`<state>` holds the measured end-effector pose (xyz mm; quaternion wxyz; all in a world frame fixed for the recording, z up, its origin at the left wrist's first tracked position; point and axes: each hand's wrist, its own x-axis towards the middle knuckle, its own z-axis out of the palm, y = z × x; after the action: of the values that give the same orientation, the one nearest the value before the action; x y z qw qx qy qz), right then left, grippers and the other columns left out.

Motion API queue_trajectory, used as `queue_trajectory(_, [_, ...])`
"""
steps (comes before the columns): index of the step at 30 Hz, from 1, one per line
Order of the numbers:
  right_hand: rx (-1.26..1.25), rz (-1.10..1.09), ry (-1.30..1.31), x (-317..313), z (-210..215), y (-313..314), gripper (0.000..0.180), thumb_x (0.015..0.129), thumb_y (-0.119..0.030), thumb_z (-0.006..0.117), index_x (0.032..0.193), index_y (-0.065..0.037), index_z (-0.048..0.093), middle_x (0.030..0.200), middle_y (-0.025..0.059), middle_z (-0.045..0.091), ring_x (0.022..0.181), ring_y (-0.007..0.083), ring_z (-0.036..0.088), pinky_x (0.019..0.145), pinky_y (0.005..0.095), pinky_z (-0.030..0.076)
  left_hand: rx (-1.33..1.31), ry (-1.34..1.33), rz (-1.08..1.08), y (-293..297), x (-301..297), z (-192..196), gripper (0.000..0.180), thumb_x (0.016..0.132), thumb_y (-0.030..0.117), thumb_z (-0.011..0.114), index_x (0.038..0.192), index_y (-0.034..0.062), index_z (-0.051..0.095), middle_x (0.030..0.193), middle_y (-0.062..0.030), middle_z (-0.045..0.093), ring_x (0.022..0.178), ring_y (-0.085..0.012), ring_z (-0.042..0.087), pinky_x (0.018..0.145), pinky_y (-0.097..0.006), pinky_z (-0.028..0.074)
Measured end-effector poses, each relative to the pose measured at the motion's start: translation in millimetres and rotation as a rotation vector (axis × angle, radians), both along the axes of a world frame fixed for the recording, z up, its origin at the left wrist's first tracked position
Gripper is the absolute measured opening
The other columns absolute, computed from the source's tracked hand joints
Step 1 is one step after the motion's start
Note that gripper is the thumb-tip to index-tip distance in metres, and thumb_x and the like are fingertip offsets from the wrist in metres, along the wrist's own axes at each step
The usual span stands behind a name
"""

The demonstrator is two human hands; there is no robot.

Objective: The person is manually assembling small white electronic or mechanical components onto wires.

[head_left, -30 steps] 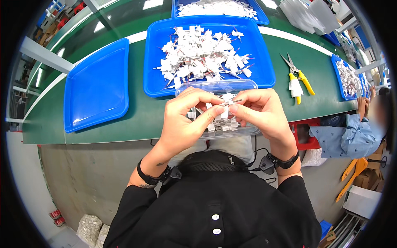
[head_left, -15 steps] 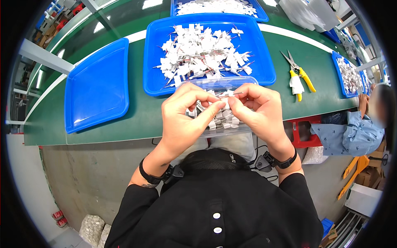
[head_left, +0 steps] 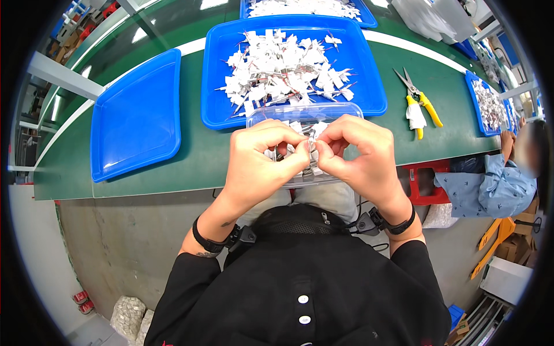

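My left hand and my right hand meet over a clear plastic box, fingertips nearly touching. Thumb and forefinger of each are closed in a pinch on a small whitish-silver part, mostly covered by the fingers. Inside the box, under the hands, lie several similar small white and grey parts. Right behind it, a blue tray holds a loose heap of small white-tabbed parts with thin red and dark wires.
An unfilled blue tray lies on the green table at left. Yellow-handled snips rest at right. Another filled tray stands at the back. A co-worker in a blue shirt sits far right beside a filled tray.
Both hands have drawn closer, their fingertips now almost together. The part with a reddish wire, seen stretched between them before, is now mostly hidden by the fingers.
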<state>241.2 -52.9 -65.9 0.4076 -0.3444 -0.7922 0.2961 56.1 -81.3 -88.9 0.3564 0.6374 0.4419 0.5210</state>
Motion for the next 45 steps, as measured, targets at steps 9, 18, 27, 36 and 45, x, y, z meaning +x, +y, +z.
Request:
queue_trajectory(9, [-0.238, 0.051, 0.057, 3, 3, 4, 0.022, 0.080, -0.012, 0.077, 0.092, 0.003, 0.066, 0.078, 0.0061, 0.065, 0.063, 0.0094, 0.060, 0.059, 0.0238, 0.049, 0.027, 0.167, -0.039, 2, 4, 5, 0.005, 0.085, 0.005, 0.067, 0.084, 0.0001, 0.066, 0.074, -0.0071, 0.061, 0.065, -0.0189, 0.054, 0.060, -0.032, 0.044])
queue_trajectory(18, [0.018, 0.117, -0.198, 16, 7, 15, 0.004, 0.083, -0.001, 0.066, 0.084, 0.001, 0.062, 0.078, 0.0130, 0.062, 0.069, 0.0308, 0.060, 0.063, 0.0373, 0.048, 0.023, 0.246, -0.154, 3, 2, 5, 0.004, 0.091, 0.001, 0.061, 0.090, -0.0016, 0.064, 0.082, -0.0071, 0.063, 0.071, -0.0134, 0.057, 0.064, -0.026, 0.044])
queue_trajectory(27, [0.323, -0.278, -0.270, 12, 13, 54, 0.015, 0.084, -0.013, 0.071, 0.092, -0.003, 0.064, 0.083, 0.0086, 0.063, 0.079, 0.0273, 0.062, 0.071, 0.0370, 0.050, -0.084, -0.043, -0.051, 1, 4, 4, 0.013, 0.094, 0.003, 0.058, 0.102, -0.0024, 0.068, 0.088, -0.0074, 0.068, 0.074, -0.0105, 0.062, 0.064, -0.026, 0.049])
queue_trajectory(36, [0.311, 0.002, -0.683, 5, -4, 28, 0.009, 0.077, -0.012, 0.070, 0.084, -0.009, 0.066, 0.070, 0.0071, 0.056, 0.077, 0.0262, 0.062, 0.063, 0.0393, 0.050, -0.085, -0.050, -0.045, -1, 5, 7, 0.014, 0.093, 0.002, 0.059, 0.104, -0.0027, 0.067, 0.090, -0.0082, 0.068, 0.078, -0.0116, 0.065, 0.068, -0.026, 0.051])
queue_trajectory(45, [0.324, -0.025, -0.169, 11, -2, 22, 0.012, 0.077, -0.007, 0.076, 0.084, -0.002, 0.068, 0.071, 0.0067, 0.067, 0.064, 0.0211, 0.067, 0.057, 0.0302, 0.052, 0.091, -0.133, 0.144, 6, 6, -8, 0.010, 0.092, 0.003, 0.060, 0.097, 0.0005, 0.067, 0.091, -0.0038, 0.061, 0.072, -0.0071, 0.052, 0.061, -0.022, 0.039])
